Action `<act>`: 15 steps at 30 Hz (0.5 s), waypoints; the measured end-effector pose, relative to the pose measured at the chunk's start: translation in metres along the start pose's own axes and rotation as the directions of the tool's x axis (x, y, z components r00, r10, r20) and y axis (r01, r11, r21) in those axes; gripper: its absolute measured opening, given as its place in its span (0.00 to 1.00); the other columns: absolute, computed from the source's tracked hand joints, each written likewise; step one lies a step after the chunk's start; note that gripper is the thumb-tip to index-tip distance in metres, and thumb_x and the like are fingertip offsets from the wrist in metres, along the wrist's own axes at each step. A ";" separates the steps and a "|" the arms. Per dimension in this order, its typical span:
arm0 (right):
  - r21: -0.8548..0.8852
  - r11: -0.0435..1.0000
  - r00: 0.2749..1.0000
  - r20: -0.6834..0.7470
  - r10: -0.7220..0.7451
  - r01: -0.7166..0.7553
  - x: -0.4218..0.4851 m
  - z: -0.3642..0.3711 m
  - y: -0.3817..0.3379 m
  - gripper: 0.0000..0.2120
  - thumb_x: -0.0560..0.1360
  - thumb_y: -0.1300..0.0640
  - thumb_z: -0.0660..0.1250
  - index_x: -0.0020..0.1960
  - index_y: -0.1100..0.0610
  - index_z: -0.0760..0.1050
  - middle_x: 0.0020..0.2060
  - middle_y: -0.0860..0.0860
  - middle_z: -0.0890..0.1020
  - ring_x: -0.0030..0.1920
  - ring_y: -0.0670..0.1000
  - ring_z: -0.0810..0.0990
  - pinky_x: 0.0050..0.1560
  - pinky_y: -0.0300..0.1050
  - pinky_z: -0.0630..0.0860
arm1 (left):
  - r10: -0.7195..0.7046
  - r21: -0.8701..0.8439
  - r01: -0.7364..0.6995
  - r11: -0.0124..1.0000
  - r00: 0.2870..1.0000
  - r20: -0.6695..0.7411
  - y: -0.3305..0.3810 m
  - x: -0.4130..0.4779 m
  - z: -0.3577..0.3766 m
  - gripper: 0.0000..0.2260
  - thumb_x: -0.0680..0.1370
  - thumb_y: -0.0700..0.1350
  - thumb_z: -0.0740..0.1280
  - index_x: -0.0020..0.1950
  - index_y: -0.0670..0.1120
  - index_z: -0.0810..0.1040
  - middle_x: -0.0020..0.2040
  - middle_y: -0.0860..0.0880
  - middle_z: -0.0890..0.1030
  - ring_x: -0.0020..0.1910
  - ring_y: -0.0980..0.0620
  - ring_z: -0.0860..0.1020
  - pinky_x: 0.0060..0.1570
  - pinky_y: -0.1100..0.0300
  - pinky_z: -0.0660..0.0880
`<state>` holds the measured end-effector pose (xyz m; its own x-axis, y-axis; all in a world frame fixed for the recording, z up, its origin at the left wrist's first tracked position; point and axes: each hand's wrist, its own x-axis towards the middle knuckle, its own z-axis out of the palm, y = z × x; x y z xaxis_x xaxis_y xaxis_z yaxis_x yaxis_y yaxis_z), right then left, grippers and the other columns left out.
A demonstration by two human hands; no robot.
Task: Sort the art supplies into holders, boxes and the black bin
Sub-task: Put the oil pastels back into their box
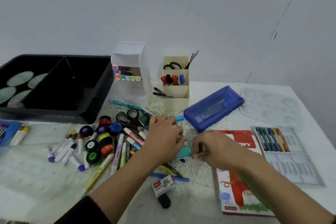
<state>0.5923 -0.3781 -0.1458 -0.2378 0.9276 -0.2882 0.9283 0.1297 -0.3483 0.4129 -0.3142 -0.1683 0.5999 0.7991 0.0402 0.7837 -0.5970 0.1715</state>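
One view only: head-worn wide-angle, aimed forward and down over the table (200,174) toward the white wall (181,14). Close in. Forearms enter from the bottom edge, left hand (162,134) and right hand (216,146) sit near frame centre. Black bin (104,87) at upper left, clear palette (269,107) at upper right. Wall fills the top third. Table edges bow from lens distortion.

Sitting at a white speckled table (200,174) pushed up against a plain pale wall (163,5); I can see a few dark scuff marks (274,32) on its right side.
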 end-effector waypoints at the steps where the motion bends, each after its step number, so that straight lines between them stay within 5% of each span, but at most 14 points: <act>1: 0.112 0.993 0.998 -0.045 0.041 -0.036 -0.004 -0.004 0.004 0.08 0.76 0.54 0.72 0.43 0.45 0.75 0.42 0.42 0.80 0.43 0.41 0.77 0.43 0.37 0.76 | 0.002 0.040 -0.004 0.999 0.999 0.053 0.002 0.006 0.000 0.14 0.80 0.60 0.62 0.52 0.53 0.82 0.54 0.53 0.76 0.59 0.49 0.69 0.62 0.45 0.62; 5: 0.401 0.915 0.929 -0.320 0.187 -0.047 -0.021 -0.013 0.018 0.09 0.76 0.56 0.72 0.42 0.46 0.74 0.37 0.44 0.81 0.38 0.45 0.78 0.36 0.34 0.71 | 0.000 0.072 -0.013 0.997 0.985 0.171 0.010 0.024 -0.003 0.09 0.77 0.58 0.67 0.51 0.53 0.76 0.50 0.52 0.79 0.58 0.48 0.72 0.61 0.43 0.58; 9: 0.550 0.835 0.875 -0.394 0.280 -0.019 -0.026 -0.002 0.028 0.08 0.77 0.58 0.71 0.45 0.47 0.75 0.37 0.46 0.81 0.38 0.45 0.81 0.40 0.38 0.75 | -0.004 0.057 -0.008 0.998 0.979 0.206 0.018 0.030 -0.003 0.08 0.77 0.54 0.66 0.54 0.55 0.75 0.47 0.53 0.79 0.56 0.48 0.73 0.60 0.46 0.58; 15: 0.707 0.703 0.791 -0.471 0.389 0.076 -0.044 -0.003 0.047 0.04 0.81 0.56 0.66 0.54 0.48 0.74 0.39 0.41 0.83 0.39 0.43 0.81 0.39 0.35 0.75 | 0.093 -0.196 -0.098 0.976 0.995 -0.037 0.047 0.028 -0.016 0.05 0.81 0.50 0.63 0.55 0.58 0.76 0.47 0.57 0.78 0.51 0.57 0.75 0.58 0.53 0.61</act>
<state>0.6476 -0.4122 -0.1473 0.3078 0.9498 0.0567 0.4323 -0.0865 -0.8976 0.4639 -0.3183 -0.1433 0.6637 0.7423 0.0922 0.6741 -0.6470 0.3564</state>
